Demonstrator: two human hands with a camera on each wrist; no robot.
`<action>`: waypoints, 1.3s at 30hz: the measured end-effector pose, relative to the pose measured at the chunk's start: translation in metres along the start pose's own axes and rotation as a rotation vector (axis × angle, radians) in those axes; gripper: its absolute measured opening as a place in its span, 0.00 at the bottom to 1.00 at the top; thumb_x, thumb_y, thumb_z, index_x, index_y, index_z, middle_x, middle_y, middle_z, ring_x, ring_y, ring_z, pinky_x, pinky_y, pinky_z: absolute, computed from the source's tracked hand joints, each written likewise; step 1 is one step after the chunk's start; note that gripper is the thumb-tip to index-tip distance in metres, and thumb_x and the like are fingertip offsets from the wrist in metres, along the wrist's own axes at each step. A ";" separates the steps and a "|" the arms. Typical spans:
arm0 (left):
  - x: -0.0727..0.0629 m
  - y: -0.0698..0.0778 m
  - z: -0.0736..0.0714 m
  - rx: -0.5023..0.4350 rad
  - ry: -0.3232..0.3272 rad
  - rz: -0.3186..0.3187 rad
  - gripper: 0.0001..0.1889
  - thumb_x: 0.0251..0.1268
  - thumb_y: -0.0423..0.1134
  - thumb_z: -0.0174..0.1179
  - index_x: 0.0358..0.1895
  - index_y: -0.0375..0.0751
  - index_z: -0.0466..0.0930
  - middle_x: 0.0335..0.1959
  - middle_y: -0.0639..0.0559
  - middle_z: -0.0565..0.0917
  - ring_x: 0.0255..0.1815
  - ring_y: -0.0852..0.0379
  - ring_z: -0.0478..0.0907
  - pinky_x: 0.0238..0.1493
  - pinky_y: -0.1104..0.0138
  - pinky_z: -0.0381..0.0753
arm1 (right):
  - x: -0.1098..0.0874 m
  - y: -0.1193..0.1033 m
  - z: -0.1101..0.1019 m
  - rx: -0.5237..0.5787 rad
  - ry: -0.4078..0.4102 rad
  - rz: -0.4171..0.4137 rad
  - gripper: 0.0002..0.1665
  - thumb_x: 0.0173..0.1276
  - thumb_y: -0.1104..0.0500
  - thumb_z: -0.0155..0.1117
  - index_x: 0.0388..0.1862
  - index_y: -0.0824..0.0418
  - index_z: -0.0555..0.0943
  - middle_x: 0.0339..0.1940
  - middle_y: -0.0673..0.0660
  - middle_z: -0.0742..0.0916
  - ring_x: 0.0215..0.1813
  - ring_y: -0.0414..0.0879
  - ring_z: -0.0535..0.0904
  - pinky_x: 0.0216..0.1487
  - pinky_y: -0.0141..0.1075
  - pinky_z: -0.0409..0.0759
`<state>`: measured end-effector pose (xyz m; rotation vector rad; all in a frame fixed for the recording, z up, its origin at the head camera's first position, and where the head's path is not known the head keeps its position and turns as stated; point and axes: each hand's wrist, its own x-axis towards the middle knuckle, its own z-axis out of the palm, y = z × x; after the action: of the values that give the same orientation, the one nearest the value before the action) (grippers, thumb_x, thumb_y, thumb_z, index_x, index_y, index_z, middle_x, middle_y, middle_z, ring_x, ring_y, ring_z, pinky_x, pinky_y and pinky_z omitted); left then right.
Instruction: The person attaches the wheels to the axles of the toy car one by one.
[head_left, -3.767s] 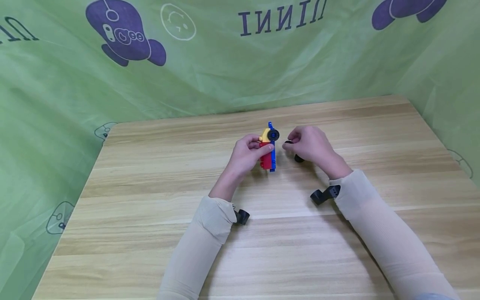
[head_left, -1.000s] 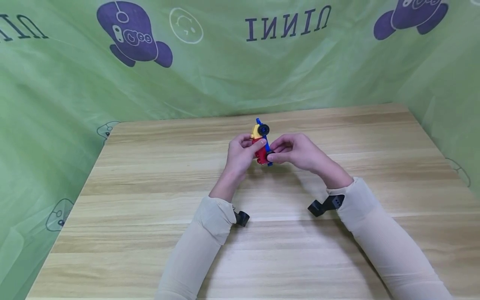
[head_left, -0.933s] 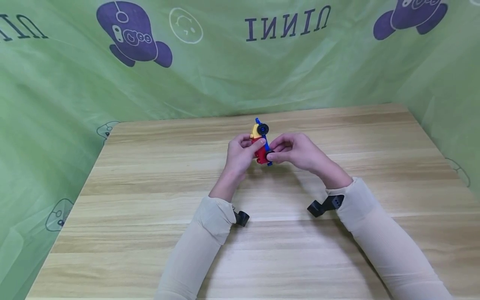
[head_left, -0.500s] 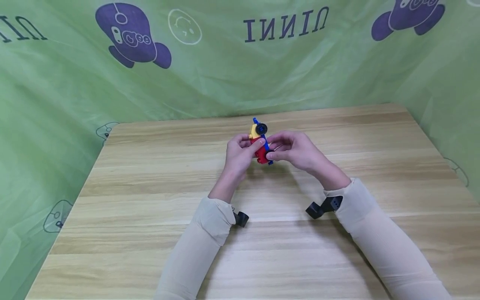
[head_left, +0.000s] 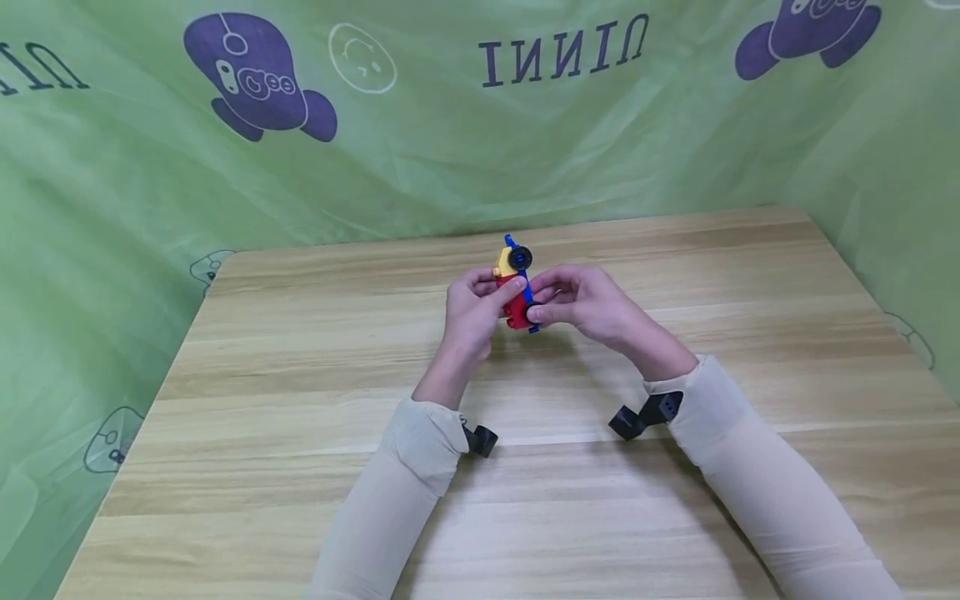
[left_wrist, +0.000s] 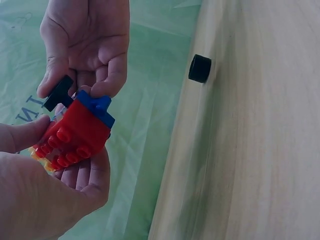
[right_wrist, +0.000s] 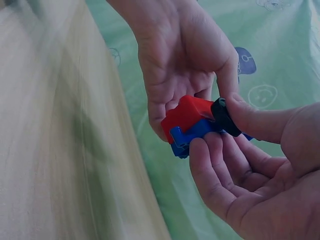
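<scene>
My left hand [head_left: 471, 315] grips a small toy car's red block body [head_left: 516, 302] above the table. A yellow block [head_left: 507, 262] joins the red one, both set along a blue base [head_left: 527, 290]. One black wheel [head_left: 520, 258] is on the car's far end. With thumb and fingers, my right hand [head_left: 592, 304] pinches another black wheel [right_wrist: 224, 117] against the near end of the base. In the left wrist view this wheel [left_wrist: 59, 93] stands out from the car's side on a short stem. The car's opposite side is mostly hidden.
A loose black wheel [left_wrist: 200, 69] sits on the wooden table [head_left: 300, 375], seen in the left wrist view. A green printed cloth [head_left: 450, 167] hangs behind and beside the table. Black wrist cameras [head_left: 628, 422] hang at both cuffs.
My right hand has left the loose wheels on the table and come left to the car with one wheel. Over the last second, hands and car shift only slightly left.
</scene>
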<state>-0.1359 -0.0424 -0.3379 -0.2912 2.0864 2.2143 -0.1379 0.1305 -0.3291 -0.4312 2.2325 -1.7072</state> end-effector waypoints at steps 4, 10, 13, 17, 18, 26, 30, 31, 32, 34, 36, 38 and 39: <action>0.001 0.000 -0.001 0.007 0.002 0.006 0.19 0.64 0.35 0.70 0.55 0.31 0.77 0.42 0.46 0.82 0.38 0.57 0.79 0.38 0.73 0.83 | 0.002 0.001 0.003 0.021 0.005 -0.002 0.20 0.65 0.73 0.67 0.54 0.79 0.76 0.40 0.63 0.85 0.35 0.39 0.84 0.42 0.31 0.86; 0.002 0.001 -0.001 -0.009 -0.005 -0.003 0.21 0.63 0.34 0.70 0.56 0.30 0.77 0.43 0.44 0.82 0.38 0.57 0.80 0.37 0.73 0.84 | 0.002 0.000 0.005 0.009 0.020 -0.010 0.18 0.64 0.73 0.68 0.52 0.79 0.77 0.38 0.62 0.86 0.33 0.38 0.84 0.40 0.29 0.86; 0.001 0.001 0.000 -0.005 -0.006 -0.018 0.22 0.63 0.34 0.70 0.57 0.29 0.76 0.44 0.43 0.83 0.39 0.57 0.80 0.39 0.72 0.84 | 0.002 0.001 0.007 -0.004 0.036 -0.017 0.18 0.64 0.73 0.69 0.51 0.79 0.77 0.37 0.62 0.85 0.33 0.38 0.84 0.39 0.28 0.85; 0.001 0.001 0.000 0.010 0.008 -0.024 0.23 0.63 0.35 0.71 0.59 0.30 0.76 0.46 0.43 0.83 0.41 0.57 0.80 0.42 0.72 0.84 | 0.002 0.002 0.009 -0.041 0.054 -0.025 0.18 0.64 0.72 0.70 0.51 0.78 0.77 0.38 0.62 0.84 0.34 0.39 0.82 0.39 0.27 0.84; 0.001 0.001 0.000 0.013 0.012 -0.023 0.24 0.62 0.35 0.71 0.59 0.31 0.76 0.46 0.43 0.83 0.42 0.57 0.80 0.42 0.72 0.84 | 0.002 0.002 0.010 -0.052 0.057 -0.024 0.18 0.64 0.72 0.70 0.51 0.78 0.78 0.39 0.62 0.84 0.35 0.39 0.82 0.39 0.27 0.84; 0.002 -0.003 0.000 0.040 -0.061 -0.013 0.22 0.67 0.38 0.67 0.60 0.33 0.75 0.51 0.41 0.84 0.45 0.55 0.82 0.49 0.68 0.84 | 0.001 0.001 0.008 -0.087 0.052 0.004 0.19 0.64 0.71 0.69 0.52 0.77 0.77 0.40 0.63 0.84 0.36 0.40 0.82 0.40 0.28 0.85; 0.002 -0.004 0.000 0.082 -0.092 -0.014 0.24 0.69 0.41 0.66 0.63 0.35 0.74 0.53 0.41 0.83 0.49 0.52 0.82 0.54 0.63 0.83 | 0.000 -0.001 0.007 -0.107 0.060 0.013 0.19 0.64 0.70 0.70 0.51 0.75 0.77 0.41 0.63 0.84 0.36 0.40 0.83 0.41 0.29 0.85; 0.002 -0.004 0.000 0.097 -0.096 -0.016 0.25 0.69 0.42 0.66 0.64 0.36 0.73 0.53 0.42 0.83 0.50 0.52 0.82 0.54 0.63 0.84 | 0.000 -0.001 0.007 -0.115 0.065 0.014 0.19 0.64 0.69 0.71 0.51 0.75 0.77 0.41 0.63 0.84 0.36 0.41 0.83 0.41 0.30 0.85; 0.001 -0.004 -0.001 0.113 -0.099 -0.017 0.26 0.69 0.42 0.66 0.65 0.37 0.72 0.53 0.42 0.83 0.50 0.51 0.82 0.53 0.64 0.84 | 0.000 -0.001 0.007 -0.128 0.074 0.014 0.19 0.64 0.68 0.71 0.51 0.74 0.78 0.41 0.63 0.84 0.36 0.41 0.83 0.41 0.29 0.85; 0.001 -0.004 -0.001 0.141 -0.104 -0.014 0.28 0.68 0.43 0.67 0.68 0.38 0.70 0.54 0.43 0.82 0.50 0.52 0.81 0.49 0.65 0.84 | 0.000 -0.001 0.006 -0.155 0.093 0.013 0.19 0.64 0.67 0.72 0.51 0.74 0.78 0.41 0.63 0.84 0.36 0.41 0.82 0.40 0.28 0.84; 0.001 -0.004 -0.001 0.156 -0.102 -0.005 0.30 0.68 0.42 0.67 0.70 0.39 0.69 0.53 0.43 0.81 0.50 0.52 0.80 0.45 0.67 0.85 | 0.000 -0.001 0.006 -0.182 0.114 0.011 0.19 0.64 0.66 0.72 0.51 0.73 0.79 0.41 0.62 0.85 0.36 0.42 0.82 0.39 0.27 0.83; 0.001 -0.004 0.000 0.156 -0.090 0.013 0.30 0.67 0.41 0.68 0.69 0.39 0.69 0.53 0.42 0.81 0.49 0.52 0.80 0.42 0.69 0.84 | 0.001 0.000 0.006 -0.206 0.132 0.008 0.20 0.64 0.65 0.73 0.51 0.73 0.80 0.41 0.63 0.85 0.37 0.44 0.82 0.38 0.25 0.81; 0.001 -0.005 0.001 0.154 -0.082 0.023 0.30 0.67 0.40 0.68 0.69 0.39 0.69 0.53 0.42 0.80 0.49 0.52 0.79 0.42 0.69 0.84 | 0.001 0.000 0.006 -0.214 0.135 0.007 0.20 0.63 0.64 0.74 0.51 0.72 0.80 0.42 0.63 0.85 0.38 0.45 0.83 0.38 0.25 0.81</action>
<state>-0.1357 -0.0416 -0.3425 -0.1622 2.2100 2.0260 -0.1363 0.1251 -0.3306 -0.3638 2.5236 -1.5412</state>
